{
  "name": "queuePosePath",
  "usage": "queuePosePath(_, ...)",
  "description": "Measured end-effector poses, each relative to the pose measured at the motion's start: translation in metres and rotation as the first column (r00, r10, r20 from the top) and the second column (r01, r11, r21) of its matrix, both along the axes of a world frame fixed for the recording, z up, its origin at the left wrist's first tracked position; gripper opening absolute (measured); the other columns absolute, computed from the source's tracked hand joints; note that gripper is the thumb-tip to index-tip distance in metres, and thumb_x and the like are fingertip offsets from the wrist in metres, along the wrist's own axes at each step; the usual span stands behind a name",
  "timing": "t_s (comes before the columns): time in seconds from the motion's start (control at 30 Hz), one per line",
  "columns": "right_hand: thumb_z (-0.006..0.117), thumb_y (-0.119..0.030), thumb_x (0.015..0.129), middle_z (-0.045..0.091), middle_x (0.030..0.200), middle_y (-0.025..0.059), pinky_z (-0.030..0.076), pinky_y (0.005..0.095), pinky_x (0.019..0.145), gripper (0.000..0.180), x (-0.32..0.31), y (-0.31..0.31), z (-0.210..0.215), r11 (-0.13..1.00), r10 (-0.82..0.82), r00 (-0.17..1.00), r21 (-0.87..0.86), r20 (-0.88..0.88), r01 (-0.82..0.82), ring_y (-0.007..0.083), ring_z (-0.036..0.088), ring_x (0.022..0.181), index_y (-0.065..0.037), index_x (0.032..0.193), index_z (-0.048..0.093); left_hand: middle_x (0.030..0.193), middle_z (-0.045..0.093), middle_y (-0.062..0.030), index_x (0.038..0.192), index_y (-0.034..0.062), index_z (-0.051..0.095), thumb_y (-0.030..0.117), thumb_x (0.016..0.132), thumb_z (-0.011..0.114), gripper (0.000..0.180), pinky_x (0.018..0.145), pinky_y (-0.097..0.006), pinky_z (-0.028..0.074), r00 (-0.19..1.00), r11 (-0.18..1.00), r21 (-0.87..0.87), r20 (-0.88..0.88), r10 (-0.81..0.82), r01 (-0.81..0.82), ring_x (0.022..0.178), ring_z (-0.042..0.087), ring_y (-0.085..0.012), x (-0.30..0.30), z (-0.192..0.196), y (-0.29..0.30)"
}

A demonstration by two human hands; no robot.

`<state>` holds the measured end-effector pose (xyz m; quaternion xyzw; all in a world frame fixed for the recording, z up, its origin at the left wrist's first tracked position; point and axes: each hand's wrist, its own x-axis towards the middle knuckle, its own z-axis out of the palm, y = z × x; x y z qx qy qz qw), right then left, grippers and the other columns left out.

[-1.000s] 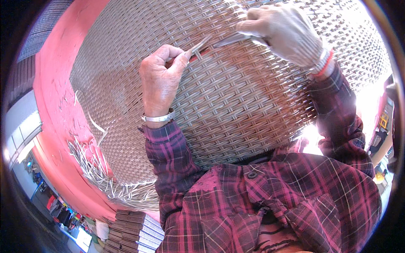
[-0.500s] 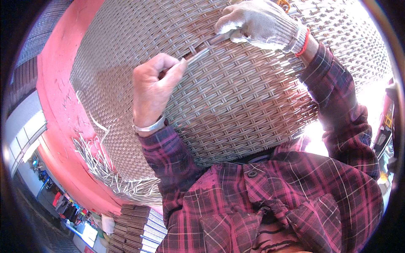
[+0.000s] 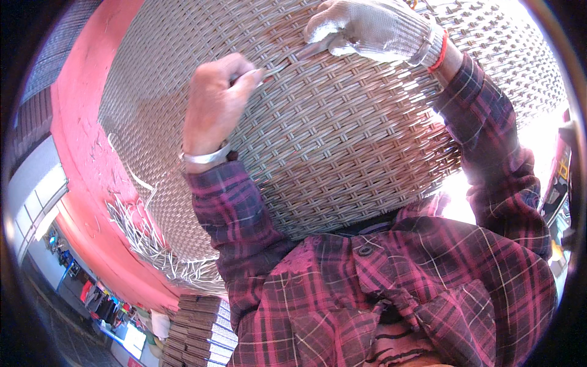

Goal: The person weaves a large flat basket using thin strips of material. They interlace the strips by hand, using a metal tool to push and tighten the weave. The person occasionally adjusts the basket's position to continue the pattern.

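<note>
A large grey-brown woven wicker panel (image 3: 342, 140) fills the space before me. My left hand (image 3: 217, 101), bare with a white band at the wrist, pinches a thin wicker strand (image 3: 277, 69) between thumb and forefinger at the panel's surface. To its right, my right hand (image 3: 379, 33) wears a whitish knitted glove with a red cuff edge. Its fingers are closed round a flat, narrow, blade-like tool (image 3: 312, 50), whose tip points left into the weave near the strand. The tool's handle is hidden in the glove.
Loose pale strand ends (image 3: 147, 241) hang along the panel's lower left edge. Beyond it runs a broad pink-red surface (image 3: 79, 110). A brown slatted piece (image 3: 191, 324) lies at lower left, with cluttered goods (image 3: 107, 306) farther off. Strong sunlight glares at right.
My left hand has moved up and slightly left, with less of the strand showing beyond its fingers. The gloved right hand and the tool have shifted slightly up and left.
</note>
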<state>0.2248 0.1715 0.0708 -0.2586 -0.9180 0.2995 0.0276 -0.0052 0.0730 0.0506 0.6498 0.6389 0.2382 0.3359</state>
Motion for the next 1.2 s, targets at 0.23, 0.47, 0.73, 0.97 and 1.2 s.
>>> queuePosePath(0.23,0.068,-0.01,0.076,0.07,0.087,0.0087,0.053,0.0339,0.07,0.023,0.005,0.002,0.001,0.995,-0.078,0.997,-0.052,0.024,0.079,0.0231,0.068,0.078,-0.01,0.098,0.071,0.058,0.055,-0.0085,0.075,0.0002,0.064,0.011,0.079,0.066,0.012,0.054,-0.032,0.04,0.999,0.999,-0.006,0.008,-0.032,0.032,0.053,0.05,-0.0178,-0.005,-0.008,-0.001)
queuePosePath(0.47,0.069,-0.01,0.074,0.07,0.086,0.0081,0.054,0.033,0.073,0.021,0.015,0.005,0.01,0.999,-0.036,0.999,0.04,0.011,0.036,0.0232,0.068,0.079,-0.01,0.096,0.071,0.07,0.063,-0.0152,0.075,0.0048,0.064,0.01,0.077,0.065,0.006,0.06,-0.042,0.048,0.981,0.987,0.158,-0.181,0.063,-0.034,0.068,0.062,-0.0355,0.041,-0.022,-0.002)
queuePosePath(0.73,0.068,-0.005,0.074,0.07,0.086,0.0101,0.052,0.0322,0.065,0.025,0.024,0.008,0.017,0.988,-0.14,0.989,-0.062,0.045,0.142,0.0221,0.067,0.074,-0.009,0.099,0.071,0.093,0.063,-0.002,0.098,0.0113,0.065,0.015,0.079,0.067,0.02,0.077,-0.039,0.043,0.902,0.881,0.464,-0.334,0.275,-0.096,0.092,0.059,-0.0219,0.059,-0.013,-0.015)
queuePosePath(0.97,0.066,-0.001,0.076,0.069,0.08,0.0093,0.051,0.0307,0.063,0.019,0.044,0.015,0.022,0.958,-0.238,0.966,-0.138,0.104,0.251,0.0179,0.065,0.071,-0.004,0.094,0.07,0.094,0.065,-0.002,0.098,0.0135,0.068,0.015,0.08,0.067,0.018,0.077,-0.035,0.044,0.902,0.905,0.366,-0.43,-0.041,0.216,0.088,0.062,-0.0207,0.069,-0.012,0.008)
queuePosePath(1.2,0.067,0.001,0.073,0.066,0.074,0.0072,0.05,0.0297,0.063,0.016,0.07,0.017,0.039,0.968,-0.216,0.974,-0.119,0.062,0.222,0.0162,0.062,0.069,-0.003,0.088,0.069,0.084,0.063,-0.0088,0.085,0.0046,0.064,0.009,0.08,0.065,0.007,0.069,-0.033,0.049,0.977,0.925,0.338,-0.175,-0.121,0.175,0.077,0.063,-0.0249,0.06,-0.021,0.019)
